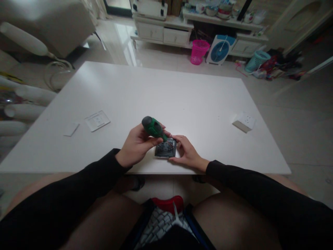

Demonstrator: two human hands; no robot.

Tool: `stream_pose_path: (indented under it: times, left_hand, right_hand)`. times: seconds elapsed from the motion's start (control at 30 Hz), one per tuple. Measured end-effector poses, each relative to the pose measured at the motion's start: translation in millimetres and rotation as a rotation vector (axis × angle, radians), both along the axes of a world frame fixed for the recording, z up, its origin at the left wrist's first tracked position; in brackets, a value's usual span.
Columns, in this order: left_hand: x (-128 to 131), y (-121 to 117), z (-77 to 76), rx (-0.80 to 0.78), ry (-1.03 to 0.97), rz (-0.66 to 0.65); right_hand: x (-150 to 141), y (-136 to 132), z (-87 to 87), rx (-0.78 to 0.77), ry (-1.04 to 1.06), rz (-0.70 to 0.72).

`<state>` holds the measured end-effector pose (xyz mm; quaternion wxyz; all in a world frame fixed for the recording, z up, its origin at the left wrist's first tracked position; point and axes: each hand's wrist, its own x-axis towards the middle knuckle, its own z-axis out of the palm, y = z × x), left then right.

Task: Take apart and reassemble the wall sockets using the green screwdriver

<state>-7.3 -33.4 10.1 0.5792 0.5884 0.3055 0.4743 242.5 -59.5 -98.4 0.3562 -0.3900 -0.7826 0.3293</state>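
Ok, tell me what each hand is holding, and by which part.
The left hand holds a green-handled screwdriver by the lower part of its handle; the right hand holds a dark panel by its right end.

White rectangular table (pixel 156 92): dark square plastic panel (pixel 164 151) near-edge middle, green-and-black screwdriver (pixel 153 128) over it. Left: white square plastic plate (pixel 98 121), small flat white piece (pixel 71 130) further left. Right: white boxy plastic socket block (pixel 244 122). Floor beyond, left to right: pink plastic basket (pixel 198 52), blue-and-white square fan (pixel 220 51), teal plastic basket (pixel 257 61).
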Motion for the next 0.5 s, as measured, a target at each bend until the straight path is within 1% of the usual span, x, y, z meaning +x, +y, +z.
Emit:
stream_pose_path:
  times: [0.17, 0.5]
  left_hand:
    - [2.7, 1.6, -5.2, 0.032, 0.004, -0.005]
    - [6.0, 1.9, -6.6, 0.044, 0.046, 0.004]
  right_hand:
    - [0.4, 0.2, -2.6, 0.021, 0.01, 0.009]
    - [0.8, 0.9, -5.3, 0.026, -0.002, 0.001]
